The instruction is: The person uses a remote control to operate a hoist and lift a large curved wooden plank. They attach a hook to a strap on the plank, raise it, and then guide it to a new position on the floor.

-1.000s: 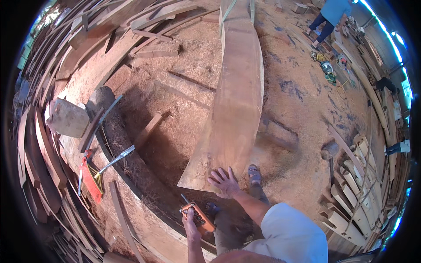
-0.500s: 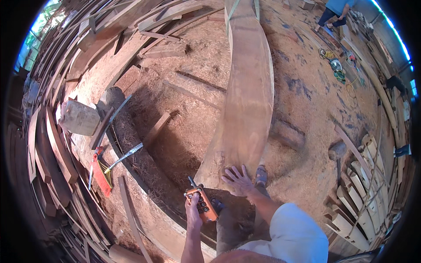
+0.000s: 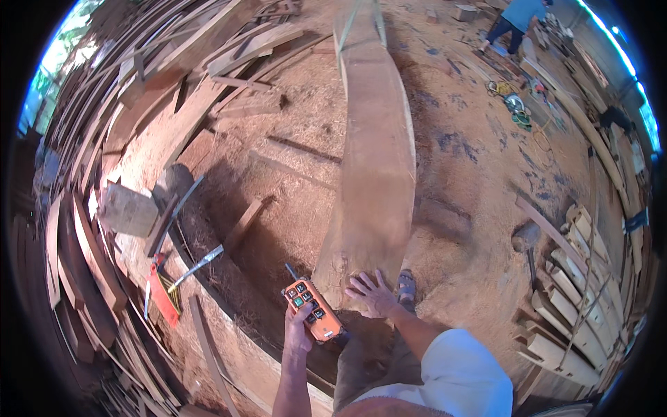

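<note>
In my left hand [image 3: 297, 330] I grip an orange handheld remote control [image 3: 328, 328] with dark push buttons and a short antenna. The thumb lies over its button face. My right hand [image 3: 374, 297] rests open, fingers spread, on the near end of a long, wide wooden slab [image 3: 379, 153]. This slab curves gently and stretches away from me, with a pale strip along its right edge. Around its far part run pale green straps [image 3: 381, 29]; where they lead is out of view.
Left of me lies a long timber with a pale edge, near an orange-red brush [image 3: 162, 297] and a metal-headed tool [image 3: 201, 263]. Stacked boards line both sides. A shovel [image 3: 526, 238] lies right. Far right, a person in blue [image 3: 517, 24] bends near a green power tool [image 3: 515, 108].
The view has shifted slightly, and the slab appears farther left. My left thumb has moved on the remote, uncovering more buttons. My right hand stays flat on the slab.
</note>
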Demonstrator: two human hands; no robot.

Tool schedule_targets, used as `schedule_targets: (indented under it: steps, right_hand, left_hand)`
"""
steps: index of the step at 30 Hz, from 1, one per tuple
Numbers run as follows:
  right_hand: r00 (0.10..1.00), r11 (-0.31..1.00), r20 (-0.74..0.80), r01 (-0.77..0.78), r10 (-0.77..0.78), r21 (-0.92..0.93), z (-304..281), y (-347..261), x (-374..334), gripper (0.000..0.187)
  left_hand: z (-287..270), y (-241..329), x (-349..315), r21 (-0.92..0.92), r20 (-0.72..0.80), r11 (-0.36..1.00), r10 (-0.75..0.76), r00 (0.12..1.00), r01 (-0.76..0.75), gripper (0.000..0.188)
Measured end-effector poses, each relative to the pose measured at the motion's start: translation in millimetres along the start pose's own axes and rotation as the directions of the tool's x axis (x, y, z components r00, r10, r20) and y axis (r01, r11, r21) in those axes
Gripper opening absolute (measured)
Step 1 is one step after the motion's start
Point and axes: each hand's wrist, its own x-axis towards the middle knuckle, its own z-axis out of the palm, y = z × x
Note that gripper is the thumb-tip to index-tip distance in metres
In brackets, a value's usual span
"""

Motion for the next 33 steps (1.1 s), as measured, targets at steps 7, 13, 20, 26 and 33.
schedule_targets:
  steps: [7, 13, 20, 26, 33]
  right_hand:
    - [1.000, 1.000, 0.009, -0.005, 0.006, -0.024, -9, -6, -4, 0.099]
    - [0.999, 1.000, -0.046, 0.005, -0.004, 0.015, -11, -10, -3, 0.101]
    - [0.998, 0.999, -0.067, 0.014, -0.012, 0.030, -13, -20, 5, 0.101]
    - [0.998, 0.999, 0.047, -0.052, 0.052, -0.012, -9, -34, 13, 0.099]
    - [0.996, 0.999, 0.074, -0.049, 0.048, 0.012, 1, -35, 19, 0.102]
  left_hand:
    - [9, 6, -5, 0.073, 0.041, 0.996, 0.051, 0.998, -0.054, 0.043]
    - [13, 16, -15, 0.007, 0.093, 1.000, 0.018, 0.995, -0.019, 0.053]
    - [28, 42, -29, -0.002, 0.102, 0.997, 0.076, 0.992, -0.076, 0.065]
    - [24, 48, -25, 0.057, 0.100, 0.995, 0.070, 0.993, -0.076, 0.075]
    - [34, 56, -35, 0.037, 0.113, 0.994, 0.097, 0.989, -0.102, 0.075]
